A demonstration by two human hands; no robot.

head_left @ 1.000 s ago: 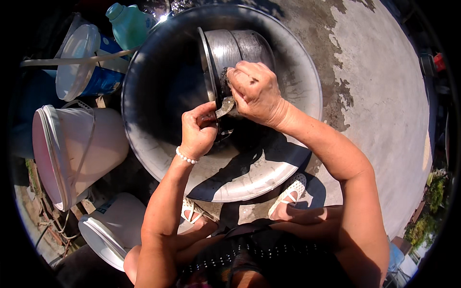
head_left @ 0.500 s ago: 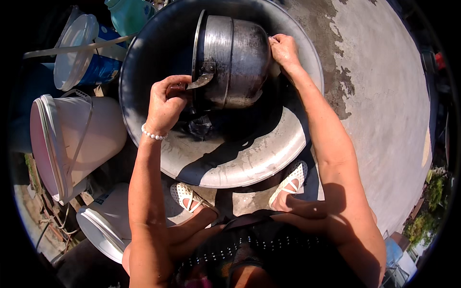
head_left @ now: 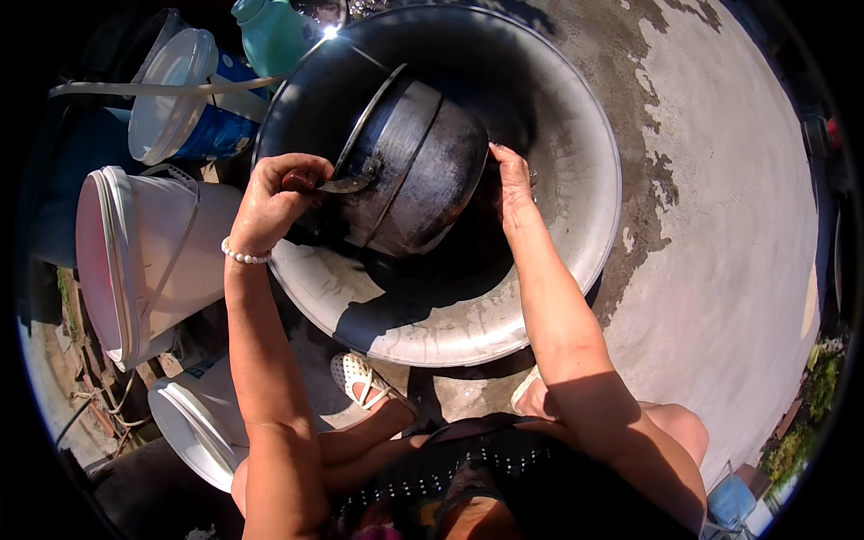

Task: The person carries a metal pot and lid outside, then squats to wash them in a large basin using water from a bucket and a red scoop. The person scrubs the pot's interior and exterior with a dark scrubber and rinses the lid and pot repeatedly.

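A large, soot-darkened metal cooking pot (head_left: 409, 166) lies tipped on its side over a wide round metal basin (head_left: 571, 193), its rim toward the upper left. My left hand (head_left: 274, 198), with a white bead bracelet at the wrist, is closed round the handle (head_left: 346, 185) on the pot's near side. Against the rounded bottom, my right hand (head_left: 515, 180) has its fingers bent and drawn together. Its fingertips are partly hidden in shade, and whatever they hold I cannot make out. The pot's inside faces away from view.
White buckets (head_left: 189, 229) crowd the left side. Above them stand a blue-and-white bucket (head_left: 211, 108) and a green plastic bottle (head_left: 273, 36), with a pale hose (head_left: 162, 88) crossing over. Wet and dry concrete (head_left: 720, 225) stretches to the right. My feet (head_left: 369, 382) are just below the basin.
The pot has swung round, its bottom now pointing lower right. Both hands have shifted leftward and nearer to me along with it. My left hand keeps its hold on the handle.
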